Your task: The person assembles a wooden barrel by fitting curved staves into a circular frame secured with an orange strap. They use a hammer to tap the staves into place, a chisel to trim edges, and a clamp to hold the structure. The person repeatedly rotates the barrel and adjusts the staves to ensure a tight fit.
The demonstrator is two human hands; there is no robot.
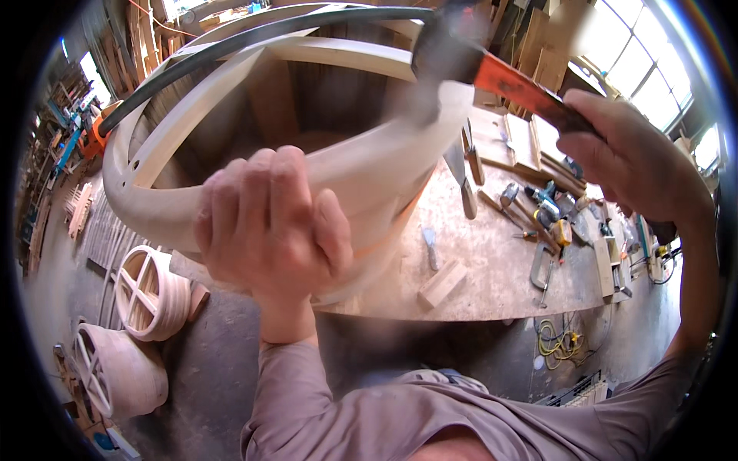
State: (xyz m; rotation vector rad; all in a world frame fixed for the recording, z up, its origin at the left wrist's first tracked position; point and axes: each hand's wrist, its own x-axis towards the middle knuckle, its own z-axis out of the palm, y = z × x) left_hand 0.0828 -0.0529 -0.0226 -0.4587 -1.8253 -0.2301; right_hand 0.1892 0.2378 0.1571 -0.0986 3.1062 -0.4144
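Gripping the drum rim (369, 165), left fingers (261, 192) curl; right fingers wrap the hammer (492, 73).

Left hand (269, 223) fingers curled, right hand (630, 161) raised, fisted

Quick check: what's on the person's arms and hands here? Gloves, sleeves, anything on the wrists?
Both hands are bare: no gloves on the left hand or the right hand. Loose mauve-grey sleeves cover the upper arms and stop short of the wrists. No watch, band or ring shows.
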